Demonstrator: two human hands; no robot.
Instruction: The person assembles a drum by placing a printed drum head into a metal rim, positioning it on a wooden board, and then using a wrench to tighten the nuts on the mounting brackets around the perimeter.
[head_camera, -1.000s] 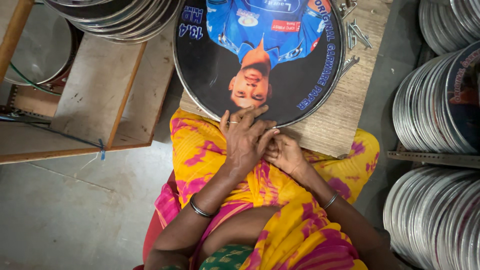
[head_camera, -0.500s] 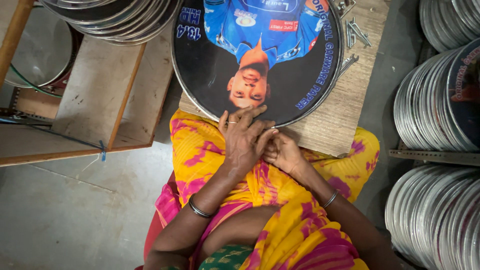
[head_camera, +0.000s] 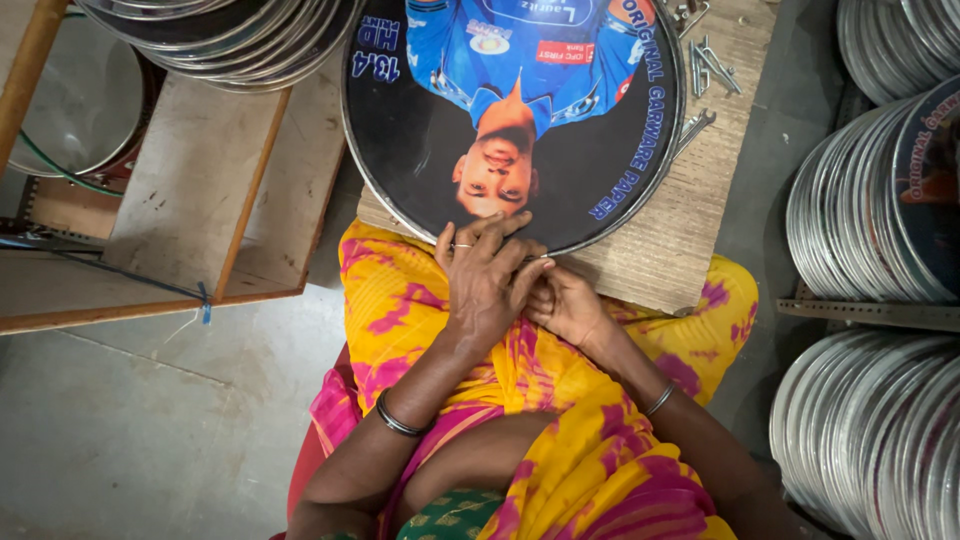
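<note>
A large round disc (head_camera: 420, 150) with a metal rim and a printed black and blue picture lies flat on a wooden board (head_camera: 660, 250) over my lap. My left hand (head_camera: 488, 280) rests on the disc's near rim, with its fingers spread over the edge onto the printed face. My right hand (head_camera: 572, 308) sits just to the right of it and touches it. Its fingers are curled at the same stretch of rim and are partly hidden under my left fingers. I wear bangles on both wrists and a yellow and pink cloth (head_camera: 400, 300).
Stacks of similar metal-rimmed discs stand on edge at the right (head_camera: 880, 200) and lower right (head_camera: 870, 440). Another stack (head_camera: 220, 40) lies at the top left. A wooden bench (head_camera: 200, 190) is at the left. Small metal hooks (head_camera: 705, 60) lie on the board. Below is concrete floor (head_camera: 130, 420).
</note>
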